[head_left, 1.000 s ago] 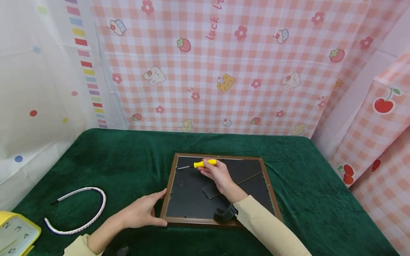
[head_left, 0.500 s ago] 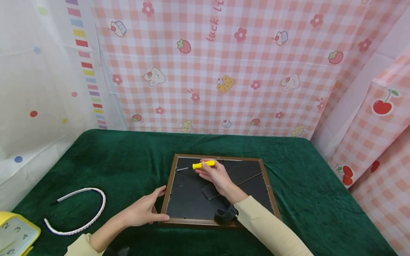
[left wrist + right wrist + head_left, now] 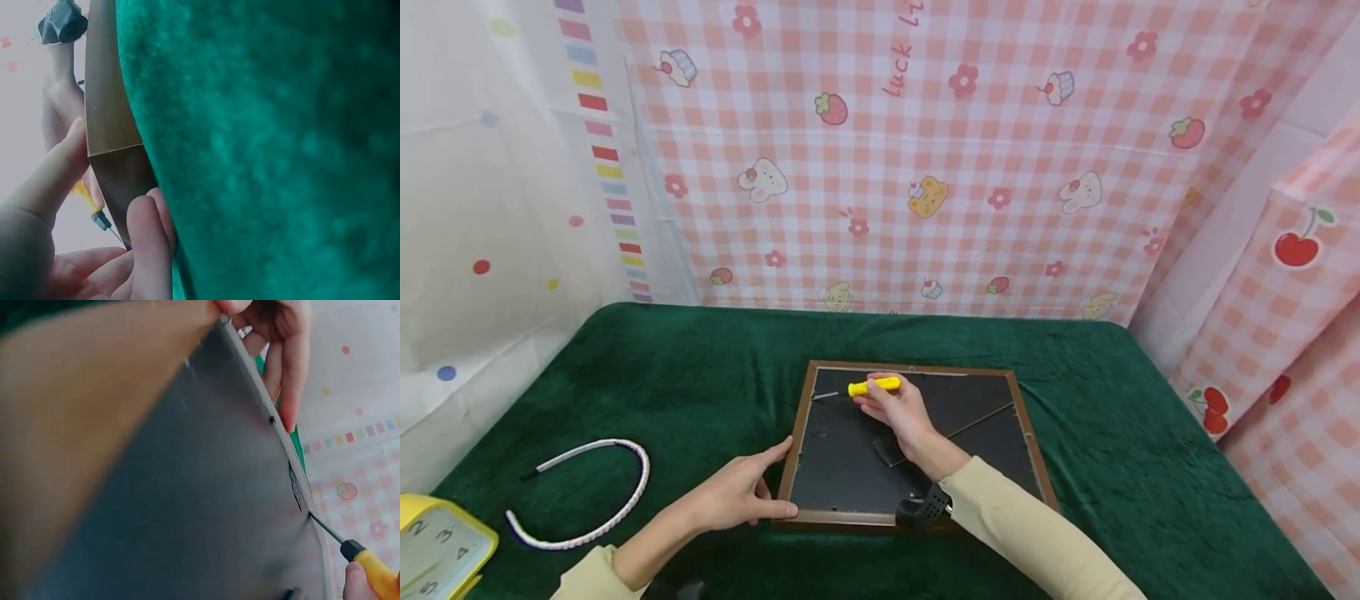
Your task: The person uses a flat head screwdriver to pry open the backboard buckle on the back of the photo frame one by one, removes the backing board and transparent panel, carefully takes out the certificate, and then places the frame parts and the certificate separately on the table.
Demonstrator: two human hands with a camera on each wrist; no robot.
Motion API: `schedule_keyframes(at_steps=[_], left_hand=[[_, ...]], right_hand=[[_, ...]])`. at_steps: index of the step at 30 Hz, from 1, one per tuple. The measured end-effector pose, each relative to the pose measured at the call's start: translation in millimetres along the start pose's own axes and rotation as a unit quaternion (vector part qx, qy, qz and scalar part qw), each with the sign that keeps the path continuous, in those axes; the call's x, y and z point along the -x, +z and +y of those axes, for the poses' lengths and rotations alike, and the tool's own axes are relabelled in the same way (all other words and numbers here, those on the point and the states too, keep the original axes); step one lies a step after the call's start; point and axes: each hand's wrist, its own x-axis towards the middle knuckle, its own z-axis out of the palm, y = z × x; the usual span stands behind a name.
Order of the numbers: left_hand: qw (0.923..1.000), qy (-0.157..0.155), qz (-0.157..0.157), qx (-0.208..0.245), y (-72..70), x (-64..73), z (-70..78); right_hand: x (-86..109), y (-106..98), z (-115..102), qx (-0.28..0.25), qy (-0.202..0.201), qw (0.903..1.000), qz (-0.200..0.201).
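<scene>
Way off left of the left-hand grip there's a yellow clock, cut off by the head view, then a white headband closer in, ends facing away and its curve toward that hand. Left hand has hold of a picture frame by its near-left corner, thumb on the near rail, fingers round the side. Frame's lying back side up on green cloth, long axis left to right, so most of it sits right of that grip. Beyond that grip, over the backing, is a screwdriver: shaft pokes out left of the right hand's fingers, tip at the inner edge of the left rail near the far corner. Long axis runs mostly sideways, tip left and lower, handle end right and a bit raised. Right hand is pinching the yellow handle, with a black wrist strap nearer the person than that grip.
</scene>
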Motion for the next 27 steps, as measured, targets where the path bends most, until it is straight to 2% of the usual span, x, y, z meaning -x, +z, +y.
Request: schedule_keyframes(at_steps=[7,11,15,18,22,27], left_hand=[[1.0,0.007,-0.003,-0.004,-0.6,0.0,0.8],[1.0,0.002,-0.002,-0.002,-1.0,0.9,0.4],[1.0,-0.006,-0.003,0.001,-0.6,2.4,-0.5],[1.0,-0.003,-0.001,0.001,-0.3,2.6,-1.0],[0.9999,0.01,-0.002,0.0,-0.3,1.6,-1.6],[0.9999,0.017,0.001,-0.002,-0.5,1.9,-3.1]], right_hand=[[-3.6,7.1,-11.1,0.077,-0.04,0.9961,-0.011],[-7.0,18.6,-17.0,0.129,-0.079,0.9885,0.0],[-7.1,33.1,-23.9,0.186,-0.104,0.9769,0.014],[-7.2,42.2,-29.9,0.249,-0.127,0.9601,0.018],[-8.9,51.6,-38.3,0.345,-0.151,0.9261,0.026],[-11.2,64.2,-44.4,0.413,-0.174,0.8932,0.035]])
